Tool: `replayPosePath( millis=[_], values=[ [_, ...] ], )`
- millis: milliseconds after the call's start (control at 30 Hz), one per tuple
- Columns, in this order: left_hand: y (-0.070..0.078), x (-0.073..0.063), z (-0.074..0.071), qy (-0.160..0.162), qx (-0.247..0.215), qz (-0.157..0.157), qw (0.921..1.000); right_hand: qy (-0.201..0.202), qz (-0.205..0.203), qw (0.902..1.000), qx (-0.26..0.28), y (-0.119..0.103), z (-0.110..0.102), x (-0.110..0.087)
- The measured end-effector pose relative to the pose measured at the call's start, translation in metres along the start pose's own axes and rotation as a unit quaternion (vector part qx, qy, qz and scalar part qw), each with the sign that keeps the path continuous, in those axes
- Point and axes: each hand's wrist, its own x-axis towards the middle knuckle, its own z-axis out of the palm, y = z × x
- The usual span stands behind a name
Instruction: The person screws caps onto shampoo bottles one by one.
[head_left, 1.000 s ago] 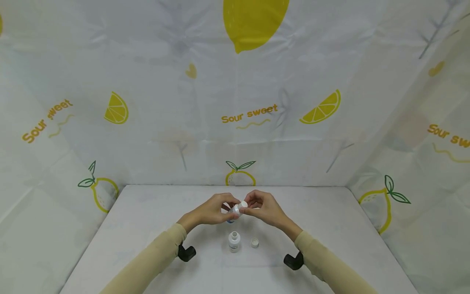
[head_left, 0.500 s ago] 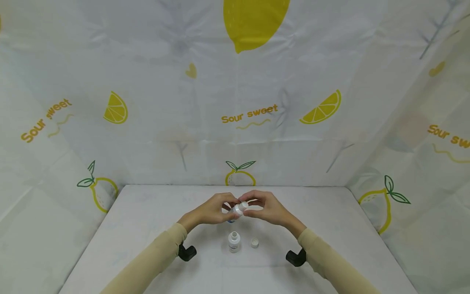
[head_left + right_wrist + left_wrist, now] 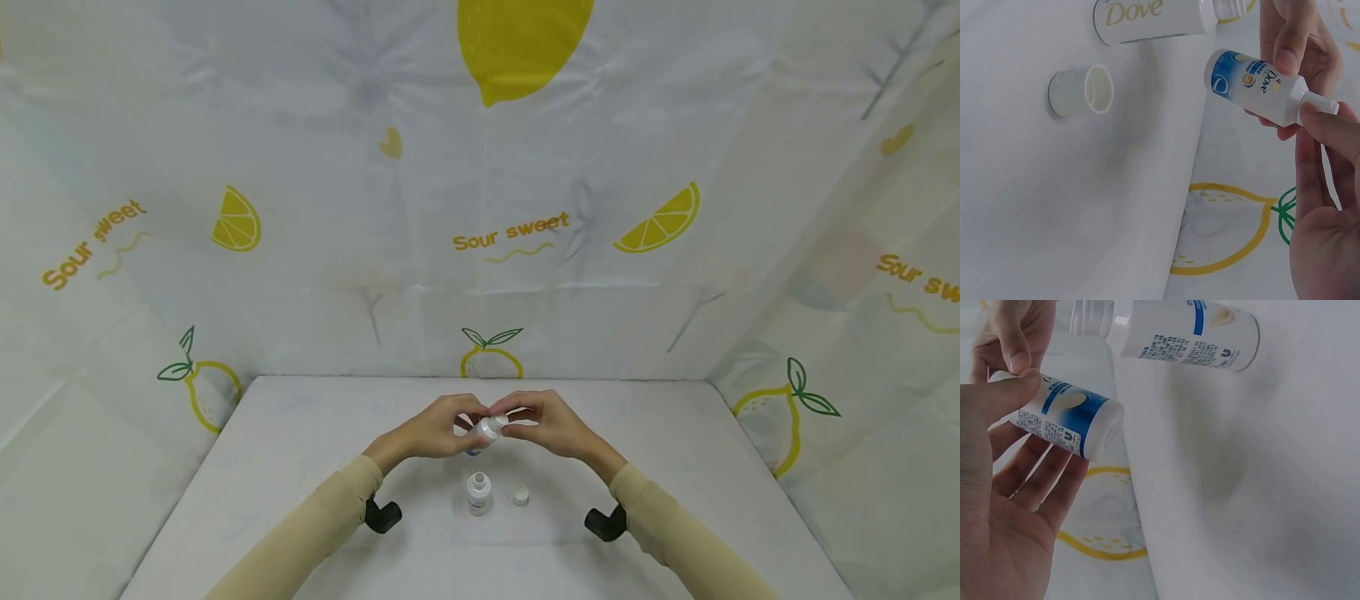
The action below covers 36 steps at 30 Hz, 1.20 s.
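Above the table, my left hand (image 3: 438,427) grips a small white and blue Dove bottle (image 3: 1250,84) around its body, tilted with its top toward the right. My right hand (image 3: 551,425) holds the white cap (image 3: 1320,102) on that bottle between thumb and fingers. In the left wrist view, the bottle's base (image 3: 1107,434) points away from my palm. A second Dove bottle (image 3: 478,493), white and uncapped, stands upright on the table below the hands, its threaded neck (image 3: 1091,317) bare. Just right of it lies a loose white cap (image 3: 1082,92), its hollow side showing.
The white table (image 3: 315,433) reaches back to a hanging sheet (image 3: 337,317) printed with lemons. Sheets also hang at both sides. A black wrist camera mount (image 3: 382,517) sits under the left sleeve, and another mount (image 3: 606,525) under the right.
My right hand has shifted slightly rightward and changed its finger placement around the cap. The left hand stays nearly in place with the bottle. The standing bottle and loose cap have not moved.
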Motion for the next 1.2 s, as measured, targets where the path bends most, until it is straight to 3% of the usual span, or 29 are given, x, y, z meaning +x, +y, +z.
replayPosePath(
  millis=[1200],
  values=[
    [0.001, -0.001, 0.001, 0.010, 0.004, 0.001, 0.9999, 0.086, 0.054, 0.9927, -0.064, -0.004, 0.014, 0.002]
  ],
)
